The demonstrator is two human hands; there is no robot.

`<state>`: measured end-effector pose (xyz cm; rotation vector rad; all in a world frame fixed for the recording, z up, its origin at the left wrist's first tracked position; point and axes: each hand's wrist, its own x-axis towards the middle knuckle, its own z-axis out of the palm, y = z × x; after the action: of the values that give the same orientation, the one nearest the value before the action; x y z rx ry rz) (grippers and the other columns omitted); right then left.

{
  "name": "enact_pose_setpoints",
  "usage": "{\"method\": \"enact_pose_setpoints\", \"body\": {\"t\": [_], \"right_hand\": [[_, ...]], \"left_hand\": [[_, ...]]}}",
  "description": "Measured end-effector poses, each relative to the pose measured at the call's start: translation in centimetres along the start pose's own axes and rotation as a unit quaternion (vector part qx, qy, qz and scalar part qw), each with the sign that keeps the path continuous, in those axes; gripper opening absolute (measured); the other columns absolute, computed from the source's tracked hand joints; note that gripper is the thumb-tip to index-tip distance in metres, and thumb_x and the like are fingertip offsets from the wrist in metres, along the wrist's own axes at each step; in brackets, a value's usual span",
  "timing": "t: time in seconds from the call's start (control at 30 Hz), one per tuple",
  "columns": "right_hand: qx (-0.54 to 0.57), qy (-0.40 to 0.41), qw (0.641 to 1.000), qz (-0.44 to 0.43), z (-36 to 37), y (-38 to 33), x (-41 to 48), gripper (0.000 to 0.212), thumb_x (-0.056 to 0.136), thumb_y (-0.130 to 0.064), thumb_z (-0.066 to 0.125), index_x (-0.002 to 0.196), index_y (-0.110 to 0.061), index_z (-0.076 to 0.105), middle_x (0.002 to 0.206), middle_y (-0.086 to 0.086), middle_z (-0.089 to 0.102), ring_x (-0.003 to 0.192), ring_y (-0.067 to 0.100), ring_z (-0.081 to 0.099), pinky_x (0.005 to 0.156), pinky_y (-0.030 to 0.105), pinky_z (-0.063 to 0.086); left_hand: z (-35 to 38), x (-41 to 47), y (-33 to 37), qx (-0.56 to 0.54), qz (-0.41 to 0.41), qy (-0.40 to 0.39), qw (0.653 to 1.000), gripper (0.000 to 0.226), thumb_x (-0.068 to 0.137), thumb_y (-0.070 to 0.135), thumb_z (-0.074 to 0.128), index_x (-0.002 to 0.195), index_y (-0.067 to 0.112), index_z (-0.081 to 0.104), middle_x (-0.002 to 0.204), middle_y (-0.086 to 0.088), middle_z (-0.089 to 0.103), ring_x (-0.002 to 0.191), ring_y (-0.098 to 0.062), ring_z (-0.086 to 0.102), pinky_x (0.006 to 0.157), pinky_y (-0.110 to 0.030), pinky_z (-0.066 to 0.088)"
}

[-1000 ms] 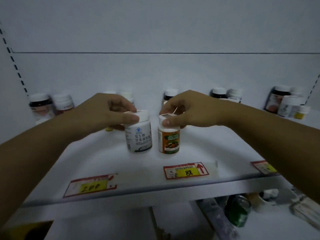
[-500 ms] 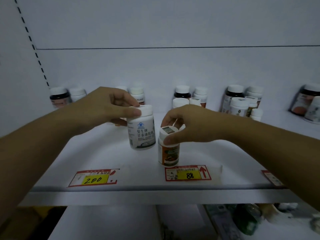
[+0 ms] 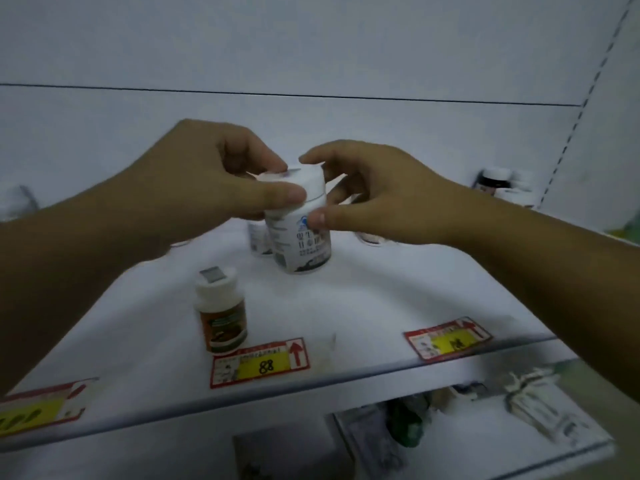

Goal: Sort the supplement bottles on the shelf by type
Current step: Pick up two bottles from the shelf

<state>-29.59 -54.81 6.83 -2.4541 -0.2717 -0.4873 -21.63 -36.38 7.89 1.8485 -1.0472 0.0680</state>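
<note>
A white supplement bottle with dark lettering is held above the white shelf near its middle. My left hand grips its cap from the left, thumb across the front. My right hand curls round the same bottle from the right, its thumb on the label and a finger over the top. A smaller bottle with an orange-brown label and white cap stands alone near the front edge, behind the "88" price tag. No hand touches it.
Another white bottle stands just behind the held one. Dark bottles sit at the back right by the upright. Two more price tags line the front edge. Boxes and a green item lie on the shelf below.
My right hand let go of the orange-labelled bottle, left it standing near the front edge, and moved up onto the white bottle. The view shifted right and down.
</note>
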Motion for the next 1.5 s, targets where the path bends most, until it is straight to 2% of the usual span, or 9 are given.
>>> {"method": "enact_pose_setpoints", "body": {"t": [0.5,0.63,0.77,0.87,0.97,1.1,1.23,1.33,1.5], "right_hand": [[-0.032,-0.149,0.987,0.052,-4.3,11.6,-7.9,0.045,0.068,-0.031,0.077,0.104,-0.040,0.051,0.103,-0.018,0.059,0.086,0.001,0.063,0.075,0.023,0.056],[-0.050,-0.160,0.985,0.045,-5.4,11.9,-7.7,0.063,0.067,-0.054,0.067,0.124,-0.036,0.046,0.121,-0.015,0.056,0.103,0.000,0.054,0.086,0.021,0.048],[-0.044,-0.073,0.996,0.011,-6.3,9.3,-5.5,0.092,0.051,-0.078,0.041,0.132,-0.035,0.041,0.131,-0.014,0.051,0.108,0.000,0.049,0.086,0.016,0.040],[-0.055,-0.066,0.996,-0.028,-4.6,6.0,-3.3,0.077,0.060,-0.072,0.046,0.130,-0.039,0.042,0.120,-0.024,0.047,0.101,-0.003,0.048,0.079,0.009,0.036],[-0.072,-0.073,0.993,-0.065,-1.8,2.3,-0.8,0.056,0.070,-0.058,0.053,0.123,-0.041,0.048,0.111,-0.032,0.049,0.090,-0.011,0.052,0.075,0.007,0.042],[-0.089,-0.089,0.987,-0.100,3.2,-3.3,3.9,0.059,0.064,-0.063,0.050,0.120,-0.045,0.049,0.127,-0.018,0.053,0.108,0.005,0.054,0.095,0.031,0.046],[-0.117,-0.094,0.979,-0.138,9.3,-8.4,9.5,0.041,0.077,-0.052,0.056,0.115,-0.040,0.054,0.121,-0.017,0.056,0.103,0.005,0.053,0.083,0.017,0.045],[-0.160,-0.113,0.971,-0.141,13.7,-10.8,13.8,0.038,0.080,-0.051,0.054,0.116,-0.038,0.054,0.120,-0.014,0.056,0.104,0.004,0.050,0.089,0.024,0.043],[-0.175,-0.135,0.970,-0.106,20.1,-11.8,19.4,0.039,0.081,-0.052,0.054,0.118,-0.038,0.054,0.123,-0.015,0.053,0.094,0.001,0.043,0.085,0.021,0.034]], "left_hand": [[15.4,2.2,1.3,0.165,-0.087,-0.151,0.971,0.024,0.067,0.035,0.076,0.085,0.035,0.061,0.091,0.018,0.063,0.084,-0.006,0.062,0.080,-0.030,0.055],[14.4,2.0,2.0,0.190,-0.064,-0.157,0.967,0.036,0.064,0.058,0.065,0.096,0.044,0.055,0.096,0.027,0.055,0.102,-0.001,0.055,0.090,-0.028,0.050],[9.5,1.5,1.9,0.251,-0.032,-0.058,0.966,0.064,0.062,0.076,0.041,0.112,0.038,0.057,0.120,0.018,0.057,0.105,-0.005,0.054,0.091,-0.028,0.046],[4.3,0.3,1.0,0.321,-0.033,-0.005,0.946,0.063,0.063,0.075,0.033,0.112,0.042,0.054,0.113,0.023,0.049,0.097,-0.005,0.051,0.075,-0.020,0.040],[-1.3,-1.7,-0.9,0.325,-0.072,0.027,0.943,0.057,0.067,0.071,0.041,0.110,0.037,0.057,0.112,0.016,0.056,0.091,-0.006,0.057,0.075,-0.021,0.046],[-9.7,-5.0,-5.0,0.357,-0.105,0.070,0.926,0.040,0.078,0.059,0.046,0.107,0.036,0.059,0.102,0.020,0.056,0.088,-0.007,0.056,0.076,-0.027,0.045],[-18.3,-8.7,-10.1,0.334,-0.150,0.084,0.927,0.021,0.081,0.050,0.052,0.094,0.037,0.063,0.093,0.017,0.066,0.078,0.000,0.062,0.071,-0.029,0.053],[-23.8,-10.3,-14.4,0.342,-0.184,0.068,0.919,0.019,0.084,0.042,0.056,0.099,0.033,0.065,0.108,0.009,0.064,0.099,-0.009,0.059,0.089,-0.032,0.048],[-29.6,-9.7,-20.2,0.330,-0.210,0.041,0.919,0.022,0.083,0.029,0.063,0.103,0.022,0.065,0.106,0.003,0.066,0.099,-0.013,0.061,0.085,-0.026,0.046]]}}
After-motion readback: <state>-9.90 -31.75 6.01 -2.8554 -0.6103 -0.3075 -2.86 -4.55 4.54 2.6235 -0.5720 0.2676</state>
